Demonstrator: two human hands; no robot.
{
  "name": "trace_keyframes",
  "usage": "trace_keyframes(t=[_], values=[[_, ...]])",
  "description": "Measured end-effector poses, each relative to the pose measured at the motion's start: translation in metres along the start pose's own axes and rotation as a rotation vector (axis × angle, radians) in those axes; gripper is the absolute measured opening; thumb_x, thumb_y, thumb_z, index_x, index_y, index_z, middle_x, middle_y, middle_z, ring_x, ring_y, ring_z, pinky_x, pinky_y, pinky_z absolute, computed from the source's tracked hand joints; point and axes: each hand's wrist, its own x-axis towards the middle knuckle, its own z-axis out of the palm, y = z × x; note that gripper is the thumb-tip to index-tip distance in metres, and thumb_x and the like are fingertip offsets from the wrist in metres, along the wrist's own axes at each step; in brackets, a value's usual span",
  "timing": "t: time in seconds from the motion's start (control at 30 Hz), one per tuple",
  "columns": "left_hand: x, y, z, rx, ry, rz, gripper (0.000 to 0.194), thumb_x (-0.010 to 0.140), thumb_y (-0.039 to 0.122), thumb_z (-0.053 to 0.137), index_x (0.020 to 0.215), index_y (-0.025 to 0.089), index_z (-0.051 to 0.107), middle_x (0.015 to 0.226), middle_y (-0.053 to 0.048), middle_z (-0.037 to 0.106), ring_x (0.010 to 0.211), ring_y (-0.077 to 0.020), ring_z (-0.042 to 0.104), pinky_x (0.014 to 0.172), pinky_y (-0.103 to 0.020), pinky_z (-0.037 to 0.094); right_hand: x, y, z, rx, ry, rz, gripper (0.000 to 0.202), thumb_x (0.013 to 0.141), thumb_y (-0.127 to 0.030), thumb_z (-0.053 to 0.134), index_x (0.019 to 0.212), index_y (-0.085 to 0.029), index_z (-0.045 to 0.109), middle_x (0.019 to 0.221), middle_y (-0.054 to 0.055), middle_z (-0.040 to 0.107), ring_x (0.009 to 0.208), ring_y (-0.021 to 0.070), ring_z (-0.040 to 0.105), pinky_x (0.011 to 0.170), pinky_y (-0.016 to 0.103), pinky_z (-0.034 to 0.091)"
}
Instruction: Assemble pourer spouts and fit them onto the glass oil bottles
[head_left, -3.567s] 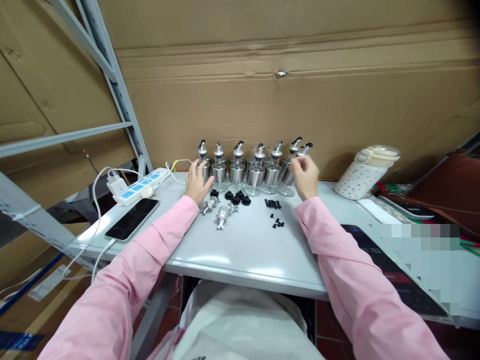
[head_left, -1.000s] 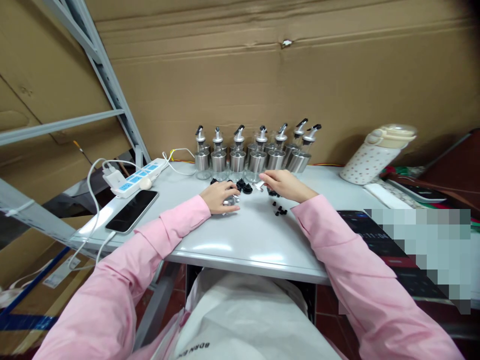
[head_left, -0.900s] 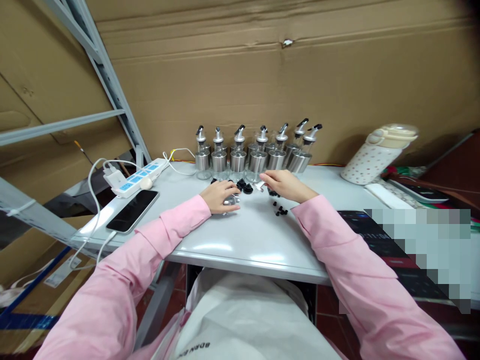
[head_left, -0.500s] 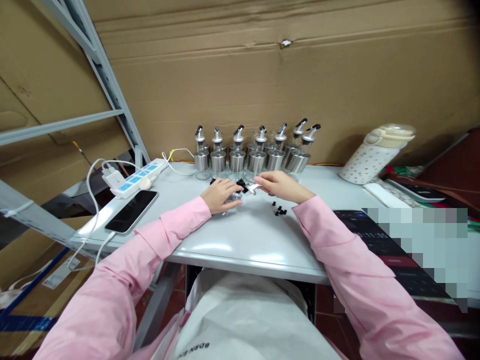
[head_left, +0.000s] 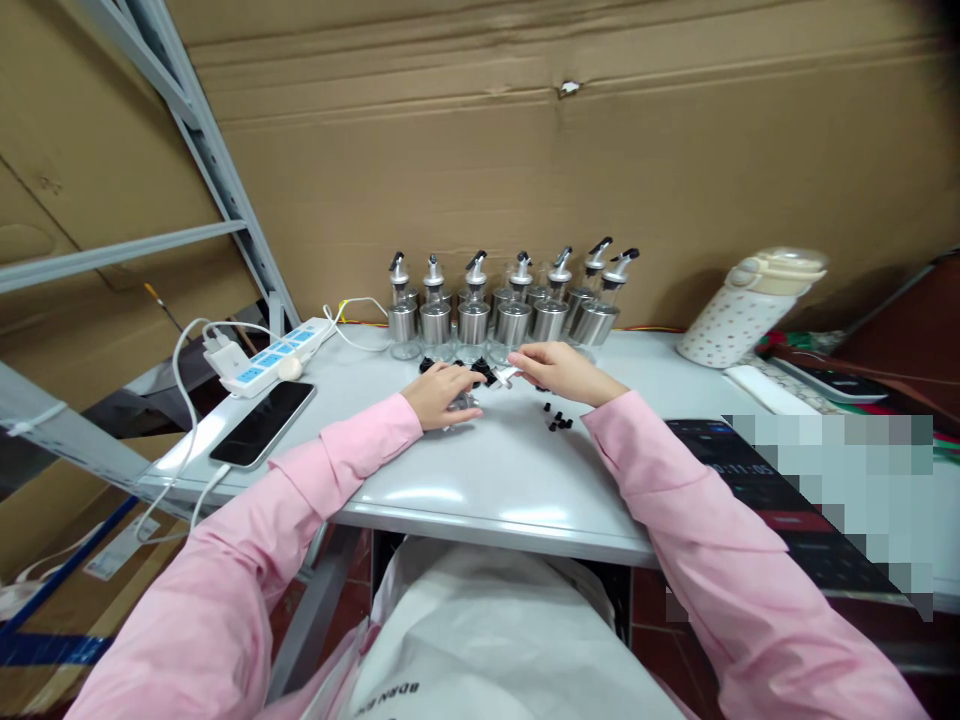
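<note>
My left hand rests low over the table, fingers stretched out and thumb apart. Small clear and silvery parts lie under and between its fingers, partly hidden. My right hand is closed in a pinch on a small silver-white piece, which points toward the left hand. Just beyond the fingers are black parts, too small to make out. Several tiny black caps lie loose below my right wrist.
Behind the hands stand several steel-and-glass oil bottles with pourer spouts. A power strip and a phone lie on the left. On the right are a tilted dotted tumbler and a dark screen showing a timer.
My left hand's fingers and thumb have shifted slightly over the small parts. The right hand keeps its pinch in nearly the same place.
</note>
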Motion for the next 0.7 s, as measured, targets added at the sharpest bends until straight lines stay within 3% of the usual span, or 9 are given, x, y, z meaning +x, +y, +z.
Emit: trace_keyframes(t=[0.17, 0.43, 0.53, 0.7], values=[[0.0007, -0.0005, 0.002, 0.063, -0.019, -0.027, 0.054, 0.08, 0.049, 0.052, 0.121, 0.016, 0.042, 0.11, -0.011, 0.057, 0.1, -0.0235, 0.054, 0.083, -0.033, 0.038, -0.0004, 0.0003, 0.0003, 0.002, -0.002, 0.016, 0.039, 0.082, -0.048, 0.035, 0.058, -0.018, 0.044, 0.055, 0.0, 0.049, 0.054, 0.0115, 0.045, 0.059, 0.025, 0.033], [0.0007, -0.003, 0.005, 0.028, -0.006, 0.029, 0.045, 0.082, 0.042, 0.052, 0.117, 0.015, 0.045, 0.103, -0.009, 0.06, 0.093, -0.0211, 0.057, 0.08, -0.031, 0.041, -0.0007, -0.0004, 0.0002, -0.018, -0.007, 0.011, 0.04, 0.082, -0.047, 0.035, 0.056, -0.018, 0.042, 0.054, 0.0, 0.049, 0.054, 0.0115, 0.045, 0.06, 0.025, 0.033], [0.0, -0.0041, 0.0057, 0.022, 0.054, 0.058, 0.043, 0.083, 0.041, 0.051, 0.117, 0.015, 0.046, 0.105, -0.01, 0.059, 0.098, -0.0217, 0.055, 0.084, -0.033, 0.041, -0.0008, -0.0004, 0.0003, -0.032, -0.019, -0.001, 0.04, 0.083, -0.046, 0.033, 0.055, -0.018, 0.042, 0.055, 0.0, 0.049, 0.053, 0.011, 0.044, 0.061, 0.026, 0.033], [0.002, 0.0006, 0.004, 0.055, 0.261, 0.105, 0.041, 0.085, 0.045, 0.047, 0.113, 0.015, 0.048, 0.11, -0.012, 0.058, 0.107, -0.0219, 0.051, 0.09, -0.035, 0.039, -0.0004, -0.002, 0.0018, 0.007, -0.045, -0.07, 0.042, 0.083, -0.048, 0.031, 0.056, -0.018, 0.042, 0.055, -0.001, 0.047, 0.052, 0.0104, 0.042, 0.059, 0.026, 0.033]])
